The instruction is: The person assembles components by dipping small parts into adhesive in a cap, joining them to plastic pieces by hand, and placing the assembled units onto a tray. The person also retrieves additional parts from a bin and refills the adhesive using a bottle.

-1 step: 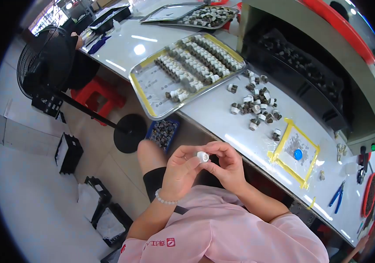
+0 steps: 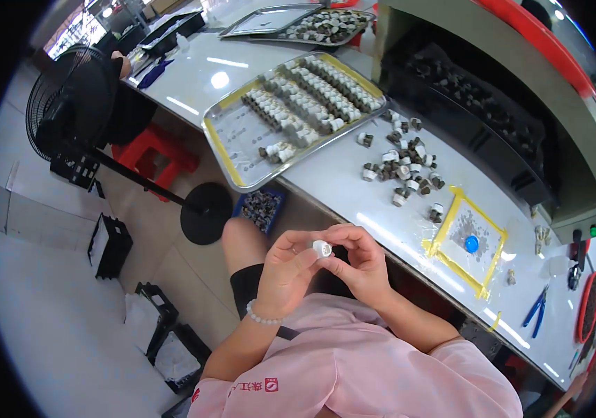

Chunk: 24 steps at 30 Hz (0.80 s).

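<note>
Just in front of my torso, I hold up a small white cylindrical part (image 2: pixel 322 249), its round end face showing. My left hand (image 2: pixel 287 268) pinches it between thumb and fingertips. My right hand (image 2: pixel 362 265) closes on its other side, with the thumb at the part's lower edge; the right fingertips are partly hidden. Similar white parts with dark, knobbly ends lie in a loose heap (image 2: pixel 409 167) on the bench. More of them stand in rows on a metal tray (image 2: pixel 232 164) edged with yellow tape.
A yellow-taped rectangle (image 2: pixel 487 280) on the white bench (image 2: pixel 374 216) bears a blue round cap (image 2: pixel 471 244). Blue pliers (image 2: pixel 537 311) lie to the right. A dark-fronted machine (image 2: pixel 479 104) stands behind. Left are a floor fan (image 2: pixel 72 104), a red stool (image 2: pixel 155 153) and a blue bin (image 2: pixel 280 209).
The bench and its things sit very slightly farther left in the picture. Both hands keep the same grip on the white part.
</note>
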Each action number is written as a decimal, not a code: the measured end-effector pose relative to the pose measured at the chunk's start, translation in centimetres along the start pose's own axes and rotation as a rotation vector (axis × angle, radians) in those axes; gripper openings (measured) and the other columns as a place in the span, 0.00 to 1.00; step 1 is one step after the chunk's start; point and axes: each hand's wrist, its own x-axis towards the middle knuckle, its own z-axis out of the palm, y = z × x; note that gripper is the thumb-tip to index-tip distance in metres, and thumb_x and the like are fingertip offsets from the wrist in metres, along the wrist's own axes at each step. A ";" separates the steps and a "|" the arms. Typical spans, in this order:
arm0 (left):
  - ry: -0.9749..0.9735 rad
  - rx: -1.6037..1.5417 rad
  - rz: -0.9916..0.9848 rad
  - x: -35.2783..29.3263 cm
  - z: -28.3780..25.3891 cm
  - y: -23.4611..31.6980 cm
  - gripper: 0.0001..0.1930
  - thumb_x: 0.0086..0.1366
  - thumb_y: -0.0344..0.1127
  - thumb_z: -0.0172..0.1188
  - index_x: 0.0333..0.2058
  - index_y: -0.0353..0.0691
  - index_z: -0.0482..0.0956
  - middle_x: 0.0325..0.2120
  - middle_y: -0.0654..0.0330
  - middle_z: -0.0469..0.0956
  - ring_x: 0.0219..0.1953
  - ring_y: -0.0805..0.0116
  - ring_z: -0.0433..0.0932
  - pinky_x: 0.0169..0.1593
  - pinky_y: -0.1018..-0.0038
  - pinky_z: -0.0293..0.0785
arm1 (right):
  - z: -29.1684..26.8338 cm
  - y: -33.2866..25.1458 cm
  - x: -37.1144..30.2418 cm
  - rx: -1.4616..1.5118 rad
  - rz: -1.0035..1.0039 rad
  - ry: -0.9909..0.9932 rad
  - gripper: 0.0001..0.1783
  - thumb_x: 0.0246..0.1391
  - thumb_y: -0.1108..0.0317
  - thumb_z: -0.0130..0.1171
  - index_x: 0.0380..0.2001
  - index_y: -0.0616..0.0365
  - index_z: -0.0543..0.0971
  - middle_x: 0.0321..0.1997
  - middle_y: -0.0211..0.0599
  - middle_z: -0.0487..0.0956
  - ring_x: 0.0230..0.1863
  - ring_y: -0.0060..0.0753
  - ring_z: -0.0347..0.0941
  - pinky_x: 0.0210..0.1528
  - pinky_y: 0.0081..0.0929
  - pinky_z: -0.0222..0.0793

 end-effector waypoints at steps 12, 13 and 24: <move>-0.093 0.272 0.039 11.2 2.4 -4.7 0.10 0.60 0.21 0.54 0.41 0.34 0.72 0.34 0.58 0.75 0.33 0.69 0.76 0.42 0.73 0.75 | -9.6 -11.1 -7.9 -1.072 -0.310 0.440 0.21 0.42 0.82 0.60 0.43 0.61 0.74 0.45 0.45 0.75 0.44 0.44 0.72 0.47 0.32 0.66; -0.089 0.300 0.046 12.1 1.4 -5.2 0.10 0.61 0.21 0.55 0.41 0.34 0.72 0.33 0.58 0.75 0.31 0.69 0.76 0.40 0.73 0.75 | -10.7 -12.2 -9.3 -1.142 -0.284 0.528 0.19 0.42 0.82 0.59 0.42 0.62 0.74 0.43 0.45 0.75 0.44 0.43 0.72 0.46 0.31 0.67; -0.190 0.298 -0.040 12.9 0.9 -5.0 0.10 0.63 0.24 0.54 0.43 0.33 0.74 0.33 0.59 0.76 0.29 0.72 0.75 0.37 0.76 0.75 | -16.3 -12.7 -16.9 -1.739 -0.015 0.860 0.10 0.43 0.78 0.57 0.33 0.60 0.75 0.32 0.42 0.73 0.32 0.41 0.71 0.35 0.28 0.67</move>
